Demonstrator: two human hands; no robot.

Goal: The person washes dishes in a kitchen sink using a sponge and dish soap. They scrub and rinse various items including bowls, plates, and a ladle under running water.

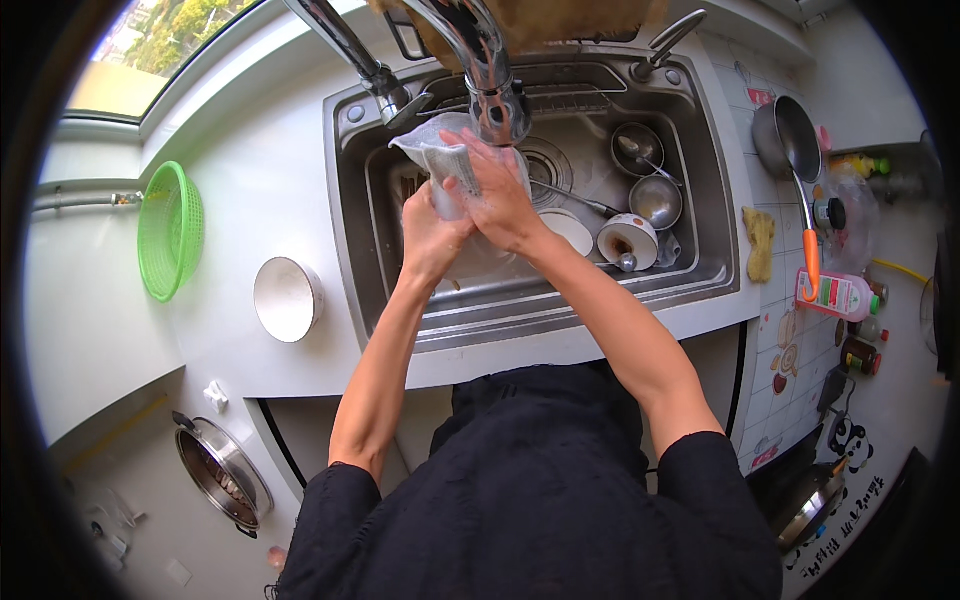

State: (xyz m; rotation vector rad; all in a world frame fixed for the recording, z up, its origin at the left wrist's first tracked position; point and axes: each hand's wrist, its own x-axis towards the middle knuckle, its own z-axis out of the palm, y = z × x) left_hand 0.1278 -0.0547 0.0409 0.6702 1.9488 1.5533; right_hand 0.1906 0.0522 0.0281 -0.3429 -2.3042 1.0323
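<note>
Both my hands are over the left half of a stainless steel sink, below the spout of a chrome faucet. A wet grey-white mesh dishcloth is bunched between them. My left hand grips its lower part, fingers curled. Pressed flat against the cloth's right side is my right hand, its fingers pointing up toward the spout. Whether the cloth wraps another thing cannot be told. Behind the hands, the drain strainer is partly covered.
Right in the sink sit a metal bowl with a spoon, a round metal vessel and a stained white bowl. On the left counter are a white bowl and a green plastic basket. A yellow sponge lies right of the sink.
</note>
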